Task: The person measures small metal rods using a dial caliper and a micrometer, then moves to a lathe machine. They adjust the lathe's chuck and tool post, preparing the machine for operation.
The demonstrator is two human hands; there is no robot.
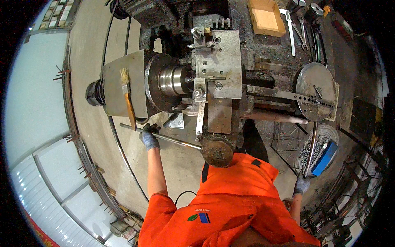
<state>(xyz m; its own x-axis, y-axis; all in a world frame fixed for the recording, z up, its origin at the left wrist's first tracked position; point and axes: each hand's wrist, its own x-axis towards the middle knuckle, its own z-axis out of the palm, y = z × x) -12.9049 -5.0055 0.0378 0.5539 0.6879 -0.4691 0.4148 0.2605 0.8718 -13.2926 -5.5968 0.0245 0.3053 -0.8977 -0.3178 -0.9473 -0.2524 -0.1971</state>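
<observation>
My left hand [149, 137], in a grey glove, is closed around a long metal bar handle [177, 141] that runs to a round dark hub [217, 153] in front of me. Lower right, my gloved right hand [302, 185] grips the bottom end of a curved metal lever [313, 144]. Ahead is a lathe with a shiny grooved metal cylinder [172, 81] at its spindle. Beside the cylinder stands a cutting tool holder [199, 91] on a steel cross slide [225, 64]. A wooden-handled brush [127, 99] lies on the grey headstock cover [119, 66].
A round metal disc [314, 88] with a perforated arm [284, 94] sits to the right. Below it, a basket [335, 133] holds small metal pieces and a blue box [324, 159]. A yellowish tray [266, 18], a caliper [291, 35] and wrenches [303, 37] lie at far right.
</observation>
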